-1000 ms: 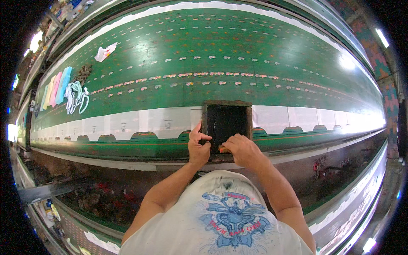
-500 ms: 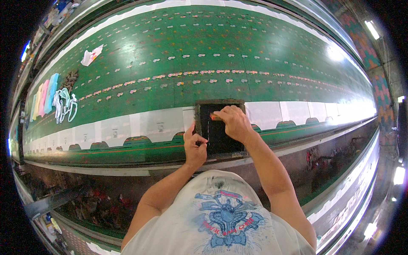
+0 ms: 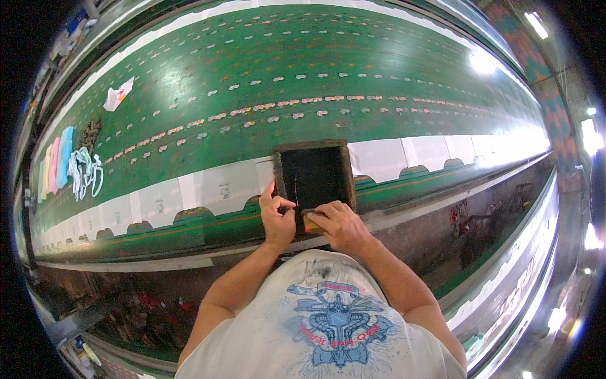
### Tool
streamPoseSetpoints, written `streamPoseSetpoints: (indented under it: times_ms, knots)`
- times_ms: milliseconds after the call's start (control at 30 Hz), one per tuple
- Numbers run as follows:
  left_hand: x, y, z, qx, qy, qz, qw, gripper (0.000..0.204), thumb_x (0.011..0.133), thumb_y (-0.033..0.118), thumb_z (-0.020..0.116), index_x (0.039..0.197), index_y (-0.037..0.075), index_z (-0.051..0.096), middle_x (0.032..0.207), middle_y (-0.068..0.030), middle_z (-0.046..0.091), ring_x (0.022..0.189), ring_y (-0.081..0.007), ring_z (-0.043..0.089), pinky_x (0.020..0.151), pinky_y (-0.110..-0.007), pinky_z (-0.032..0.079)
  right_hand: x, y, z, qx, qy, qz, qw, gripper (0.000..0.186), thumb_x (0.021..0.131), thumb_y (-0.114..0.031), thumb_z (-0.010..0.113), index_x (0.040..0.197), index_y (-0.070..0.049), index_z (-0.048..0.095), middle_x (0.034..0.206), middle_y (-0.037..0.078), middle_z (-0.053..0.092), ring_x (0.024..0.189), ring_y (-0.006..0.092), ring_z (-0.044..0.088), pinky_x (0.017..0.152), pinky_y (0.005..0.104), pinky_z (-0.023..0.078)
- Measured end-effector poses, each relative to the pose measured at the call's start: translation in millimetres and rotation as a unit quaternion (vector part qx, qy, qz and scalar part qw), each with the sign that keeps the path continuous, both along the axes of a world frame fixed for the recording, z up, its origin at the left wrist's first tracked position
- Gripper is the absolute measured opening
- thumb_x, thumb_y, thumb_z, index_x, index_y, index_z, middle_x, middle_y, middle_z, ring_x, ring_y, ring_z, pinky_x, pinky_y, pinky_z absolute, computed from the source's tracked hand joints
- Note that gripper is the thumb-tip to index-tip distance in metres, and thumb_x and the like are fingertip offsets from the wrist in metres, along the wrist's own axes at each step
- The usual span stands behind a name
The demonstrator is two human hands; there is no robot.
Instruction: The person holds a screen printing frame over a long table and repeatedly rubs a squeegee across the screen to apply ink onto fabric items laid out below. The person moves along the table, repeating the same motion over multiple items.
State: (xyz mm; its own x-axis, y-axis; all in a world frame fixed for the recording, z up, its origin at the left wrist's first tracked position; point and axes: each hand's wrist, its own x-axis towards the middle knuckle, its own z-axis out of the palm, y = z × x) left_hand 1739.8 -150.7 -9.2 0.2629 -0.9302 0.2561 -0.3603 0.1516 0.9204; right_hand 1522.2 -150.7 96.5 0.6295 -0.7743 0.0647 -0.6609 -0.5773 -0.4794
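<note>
A frame (image 3: 310, 146) lies lengthwise away from the person (image 3: 322, 271); left hand (image 3: 276, 216) clasps its left side; right hand (image 3: 344, 228) pinches a block (image 3: 310, 223), its orange end pointing left.

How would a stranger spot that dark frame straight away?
Find the long green table, then the row of white sheets along its near edge. In that row sits the dark frame, left hand at its left side, right hand at its near end. Its black middle sets it apart from the white sheets either side.
</note>
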Motion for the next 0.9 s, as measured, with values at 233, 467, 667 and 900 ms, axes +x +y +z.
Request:
streamPoseSetpoints:
  times_ms: [233,467,667,900]
  knots:
    - [-5.9,-0.6,13.7,-0.016,-0.036,0.006,0.999,0.023,0.08,-0.014,0.076,0.083,0.008,0.071,0.168,-0.0291,0.056,0.156,-0.0427,0.054,0.129,-0.05,0.04,-50.9,7.6,-15.1,-0.047,-0.143,-0.17,0.974,0.043,0.093,-0.011,0.086,0.136,-0.006,0.079,0.145,0.018,0.071,0.14,0.0379,0.064,0.121,0.0529,0.049]
    - [-95.4,-15.9,29.7,-0.059,-0.017,-0.012,0.998,0.022,0.082,-0.014,0.077,0.082,0.007,0.07,0.169,-0.0298,0.054,0.159,-0.0425,0.051,0.13,-0.051,0.039,-150.0,5.4,-34.4,0.096,-0.296,-0.272,0.911,0.041,0.096,-0.015,0.086,0.136,-0.006,0.079,0.145,0.019,0.074,0.139,0.0412,0.066,0.12,0.0511,0.052]
    - [-190.5,-37.9,5.7,-0.063,-0.006,0.012,0.998,0.02,0.081,-0.013,0.074,0.083,0.007,0.071,0.166,-0.0305,0.058,0.152,-0.0444,0.057,0.127,-0.05,0.042,-243.4,-7.4,-37.7,0.037,-0.248,-0.25,0.935,0.04,0.099,-0.012,0.082,0.138,-0.004,0.078,0.148,0.018,0.073,0.142,0.0373,0.064,0.122,0.0491,0.049]
    - [-235.1,-48.7,-9.3,-0.003,0.057,0.031,0.998,0.036,0.08,-0.011,0.072,0.112,0.006,0.08,0.136,-0.0175,0.076,0.133,-0.0275,0.068,0.121,-0.041,0.046,-301.3,-20.0,-40.1,-0.01,-0.205,-0.202,0.957,0.041,0.094,-0.008,0.085,0.135,-0.006,0.08,0.146,0.017,0.073,0.143,0.0424,0.062,0.121,0.0544,0.05]
